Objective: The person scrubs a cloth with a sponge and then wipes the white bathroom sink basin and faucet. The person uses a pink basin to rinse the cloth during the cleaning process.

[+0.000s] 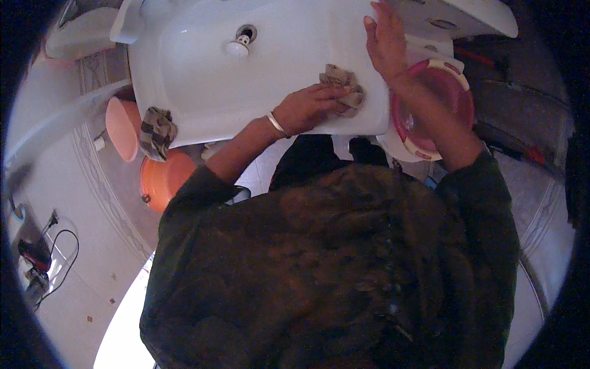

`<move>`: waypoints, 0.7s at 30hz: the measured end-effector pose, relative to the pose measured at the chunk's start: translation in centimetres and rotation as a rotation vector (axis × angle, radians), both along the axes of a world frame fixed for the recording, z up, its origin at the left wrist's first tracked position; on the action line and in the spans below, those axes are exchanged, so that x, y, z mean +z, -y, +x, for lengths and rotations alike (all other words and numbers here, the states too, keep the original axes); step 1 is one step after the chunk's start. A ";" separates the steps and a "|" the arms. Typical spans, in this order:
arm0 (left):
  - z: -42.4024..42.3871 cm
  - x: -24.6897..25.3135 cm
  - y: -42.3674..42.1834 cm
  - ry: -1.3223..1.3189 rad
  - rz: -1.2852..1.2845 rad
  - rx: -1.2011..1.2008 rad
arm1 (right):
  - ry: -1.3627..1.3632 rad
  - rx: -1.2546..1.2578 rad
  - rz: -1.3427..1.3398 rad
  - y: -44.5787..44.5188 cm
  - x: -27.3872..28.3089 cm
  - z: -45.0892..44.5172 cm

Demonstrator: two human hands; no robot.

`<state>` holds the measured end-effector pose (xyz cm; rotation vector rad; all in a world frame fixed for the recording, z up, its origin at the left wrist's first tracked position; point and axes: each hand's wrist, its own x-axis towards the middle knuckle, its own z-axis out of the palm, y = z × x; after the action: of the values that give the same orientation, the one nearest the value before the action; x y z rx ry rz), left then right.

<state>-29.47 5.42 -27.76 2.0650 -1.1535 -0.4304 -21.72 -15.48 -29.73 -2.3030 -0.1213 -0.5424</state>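
My left hand (306,108), with a metal bangle at the wrist, holds a crumpled brown patterned cloth (343,83) against the near right part of the white washbasin (198,92). My right hand (387,41) rests at the basin's right rim, its fingers pointing away from me, with nothing seen in it. A drain plug (238,47) stands raised and tilted at the drain hole. A second patterned cloth (157,131) hangs over the basin's front left corner.
An orange bucket (167,177) and a pink plastic vessel (122,129) stand below left. Under my right forearm is a red basin with a cream rim (421,74). A black cable with a plug (69,233) lies at the far left. White ceramic fixtures flank the washbasin.
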 end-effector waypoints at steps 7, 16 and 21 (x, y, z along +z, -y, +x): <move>-0.9 1.4 -4.6 -0.034 0.199 0.003 | -0.069 0.030 -0.035 0.2 0.8 -0.2; -2.6 1.9 -17.1 -0.361 0.287 0.343 | 0.034 0.028 -0.144 0.7 0.2 0.1; -3.4 1.8 -25.4 -0.075 0.517 0.360 | 0.183 0.056 -0.063 0.5 -1.0 0.4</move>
<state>-32.91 30.78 -25.98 2.6096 -0.6420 -0.6716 -21.33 -16.03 -30.69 -2.3000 -0.2943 -0.7285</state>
